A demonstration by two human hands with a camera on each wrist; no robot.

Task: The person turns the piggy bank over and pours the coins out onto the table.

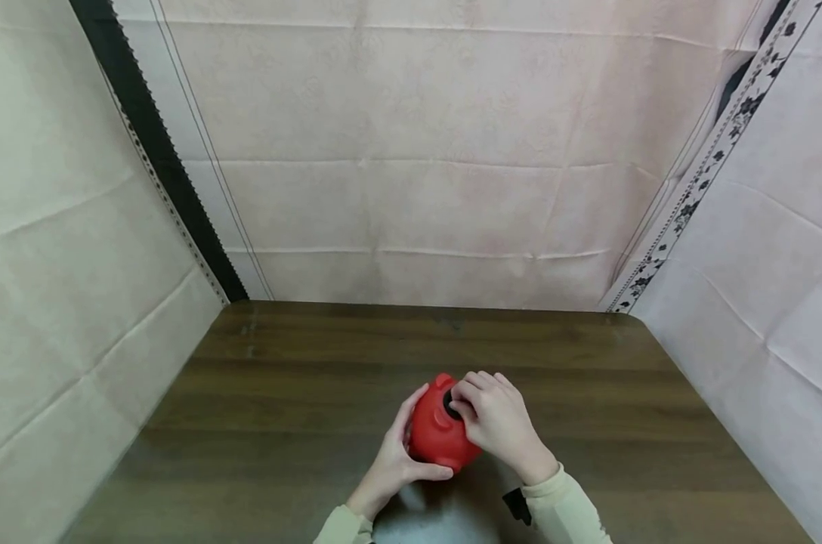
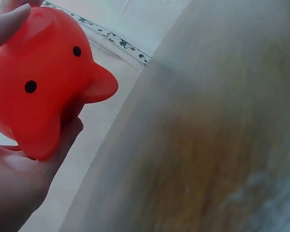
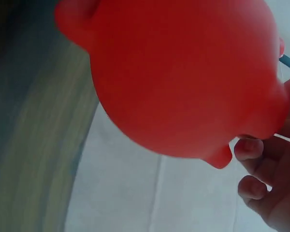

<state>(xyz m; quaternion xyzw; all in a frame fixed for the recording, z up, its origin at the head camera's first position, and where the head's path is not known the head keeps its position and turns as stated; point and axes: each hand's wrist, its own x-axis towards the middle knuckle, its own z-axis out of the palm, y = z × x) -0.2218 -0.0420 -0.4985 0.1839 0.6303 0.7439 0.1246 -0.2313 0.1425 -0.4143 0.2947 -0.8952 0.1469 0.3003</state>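
"Red figure (image 1: 427,438), then: where is it?"

"Between the two hands, over the bench (image 1: 282,453). The left wrist view shows two black eyes and stubby projections on its round body."

"Start at the left. What's there?"

"Well to the left of the hands, a pale cloth (image 1: 78,227) hangs, with a dark strip (image 1: 173,166) slanting down its far edge. Nearer, a pale green sleeve (image 1: 346,527) leads to the left hand (image 1: 394,459)."

"How does that hand lie?"

"Wrapped against the figure's left side, fingers along the far side and thumb along the near side, gripping it."

"And right of that?"

"A black disc (image 1: 449,408) in the figure, facing the right hand (image 1: 495,415). That hand's fingers are bent, with thumb and fingertips pinching at the disc."

"Anything past it?"

"Just below the right hand's wrist, a small black item (image 1: 517,506) beside the other sleeve (image 1: 563,502). Well off to the right of both hands, a floral border (image 1: 710,166) slants down beside more pale cloth."
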